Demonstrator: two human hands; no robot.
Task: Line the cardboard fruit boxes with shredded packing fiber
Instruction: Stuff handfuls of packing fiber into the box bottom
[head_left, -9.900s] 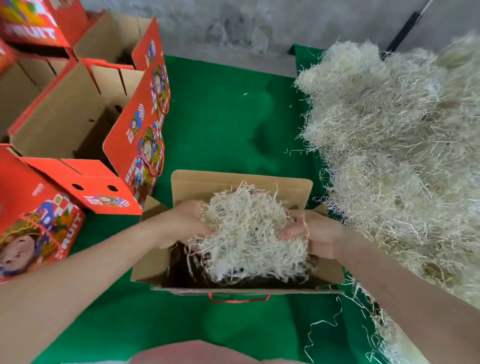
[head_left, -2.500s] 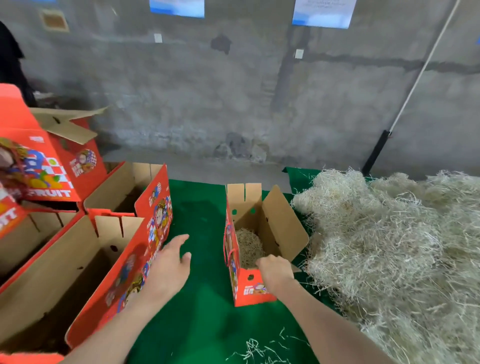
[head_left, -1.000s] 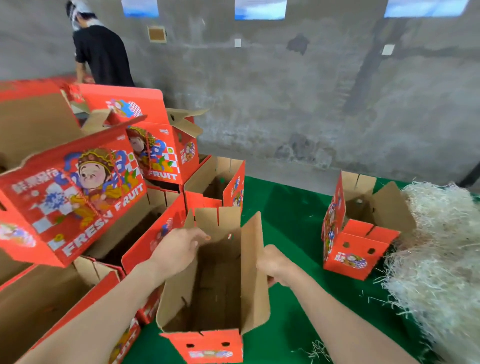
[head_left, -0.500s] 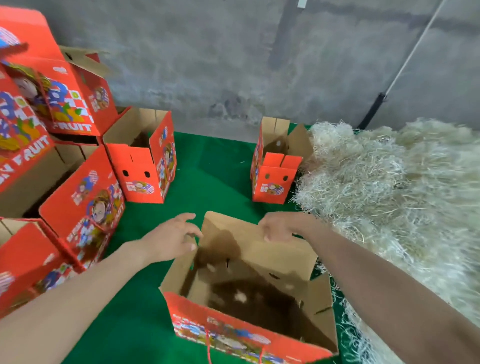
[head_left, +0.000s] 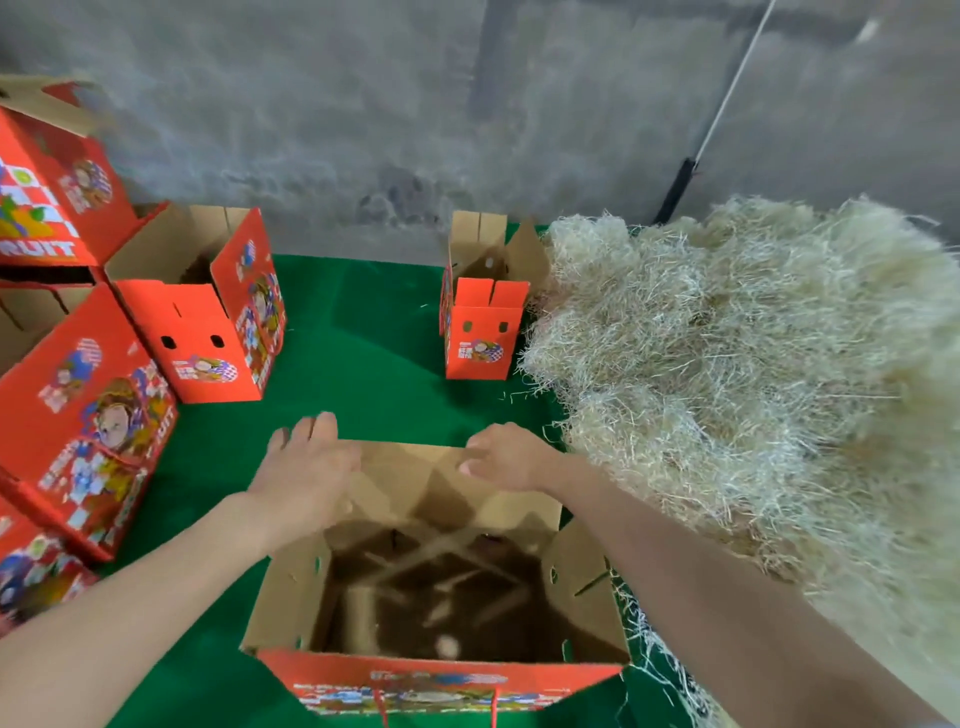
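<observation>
Left hand (head_left: 306, 467): flat, with fingers straight and spread, gripping nothing. It hovers over the far-left corner of the open box (head_left: 291, 597), and we cannot tell whether it touches the card.
Right hand (head_left: 506, 457): fingers curled at the right end of the far flap (head_left: 405, 462). Blur keeps us from telling whether they pinch the edge or merely lie on it.
Below both hands: we see the open box's brown interior with its folded bottom flaps. Its red printed wall is nearest us.
Right of the right hand: fiber heap (head_left: 727, 389), a large pale mound just beside the box. Loose strands (head_left: 649, 654) trail down the box's right side.
In the way: right side flap (head_left: 582, 587), standing up between the interior and the heap.
Beyond the right hand: small red box (head_left: 480, 338), top flaps open, touching the heap's edge.
Beyond the left hand: wider red box (head_left: 208, 332), open.
Left of the left hand: stacked red boxes (head_left: 88, 415) with cartoon prints.
Under everything: green cloth (head_left: 363, 338).
Behind: grey wall (head_left: 337, 130) with a leaning pole (head_left: 727, 98).
</observation>
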